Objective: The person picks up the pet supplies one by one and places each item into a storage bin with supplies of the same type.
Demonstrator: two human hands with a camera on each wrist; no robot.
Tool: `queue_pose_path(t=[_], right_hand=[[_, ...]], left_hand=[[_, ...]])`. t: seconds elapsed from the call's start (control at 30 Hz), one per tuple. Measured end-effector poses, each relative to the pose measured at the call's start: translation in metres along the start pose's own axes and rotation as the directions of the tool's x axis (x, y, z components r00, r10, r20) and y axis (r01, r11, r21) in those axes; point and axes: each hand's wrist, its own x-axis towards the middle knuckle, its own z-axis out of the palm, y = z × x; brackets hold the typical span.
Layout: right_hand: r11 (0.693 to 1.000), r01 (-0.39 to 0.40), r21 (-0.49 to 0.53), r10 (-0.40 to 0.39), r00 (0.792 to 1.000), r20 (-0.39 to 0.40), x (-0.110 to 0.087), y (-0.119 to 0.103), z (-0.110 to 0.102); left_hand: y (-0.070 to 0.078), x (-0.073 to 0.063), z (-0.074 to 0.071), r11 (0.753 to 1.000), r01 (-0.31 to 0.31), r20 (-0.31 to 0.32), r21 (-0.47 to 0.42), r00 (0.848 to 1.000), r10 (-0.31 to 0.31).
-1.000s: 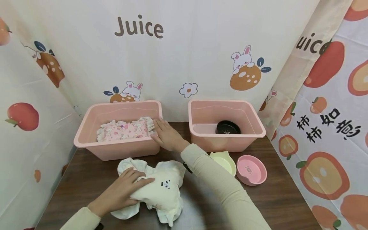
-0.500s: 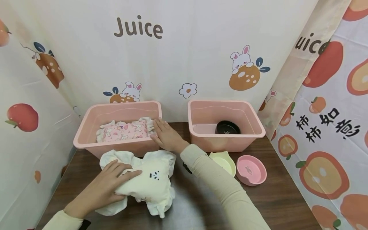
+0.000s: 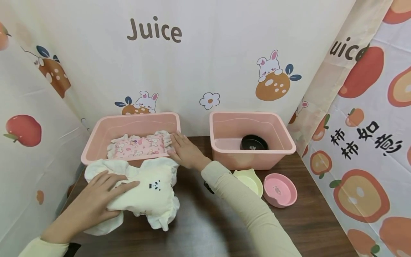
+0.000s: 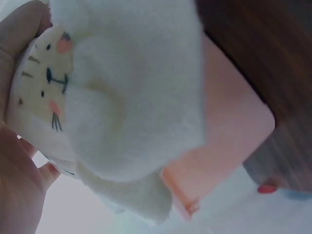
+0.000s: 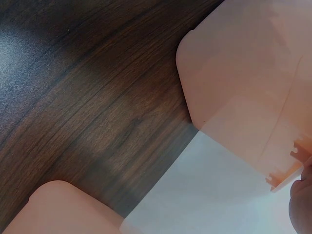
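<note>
My left hand (image 3: 93, 200) grips the left end of a small cream pillow (image 3: 144, 192) with a white ruffled border and a panda print. The pillow is lifted above the table and overlaps the front of the left pink bin (image 3: 130, 120) in the head view. In the left wrist view, fluffy ruffle and a printed animal face on the pillow (image 4: 122, 97) fill the middle. My right hand (image 3: 187, 150) rests with straight fingers on that bin's right rim; only its fingertips (image 5: 301, 202) show in the right wrist view. Inside the bin lies a pink patterned pillow (image 3: 139, 146) with white ruffles.
A second pink bin (image 3: 244, 157) stands to the right, holding a black bowl (image 3: 254, 142). In front of it, a yellow bowl (image 3: 248, 182), partly behind my right sleeve, and a pink bowl (image 3: 280, 190) sit on the dark wooden table (image 3: 218, 228). Printed curtains surround the table.
My left hand has raised the cream pillow off the table and carried it left and toward the left bin's front. The right hand has stayed at the bin's rim.
</note>
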Motion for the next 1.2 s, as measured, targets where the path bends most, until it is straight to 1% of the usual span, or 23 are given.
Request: queue_pose_path(t=[0.2, 0.4, 0.57, 0.7, 0.83, 0.93, 1.07, 1.2], right_hand=[[1.000, 0.005, -0.011, -0.005, 1.000, -0.003, -0.001, 0.000, 0.000], [1.000, 0.014, -0.005, -0.014, 1.000, -0.019, -0.001, 0.001, 0.002], [1.000, 0.016, -0.007, -0.017, 1.000, -0.025, -0.001, 0.002, 0.003], [1.000, 0.014, -0.009, -0.015, 1.000, -0.027, 0.000, 0.003, 0.004], [1.000, 0.019, -0.007, -0.019, 0.999, -0.042, 0.001, 0.003, 0.004], [1.000, 0.023, -0.011, -0.024, 0.999, -0.047, 0.002, 0.003, 0.005], [1.000, 0.024, -0.015, -0.024, 0.999, -0.042, 0.002, 0.003, 0.004], [1.000, 0.026, -0.011, -0.027, 0.999, -0.043, 0.002, 0.003, 0.002]], left_hand=[[-0.011, -0.002, -0.014, 0.999, 0.005, 0.000, 0.033, 1.000, -0.005], [-0.023, 0.001, -0.023, 1.000, 0.023, -0.010, 0.012, 1.000, -0.023], [-0.034, 0.006, -0.032, 1.000, 0.029, -0.051, 0.007, 0.998, -0.029], [-0.043, 0.013, -0.036, 0.999, 0.035, -0.104, 0.015, 0.994, -0.033], [-0.055, 0.019, -0.041, 0.997, 0.065, -0.134, 0.027, 0.989, -0.061], [-0.065, 0.022, -0.042, 0.996, 0.092, -0.138, 0.017, 0.987, -0.088], [-0.079, 0.027, -0.041, 0.994, 0.102, -0.143, -0.027, 0.984, -0.104], [-0.091, 0.033, -0.040, 0.991, 0.127, -0.123, -0.049, 0.984, -0.132]])
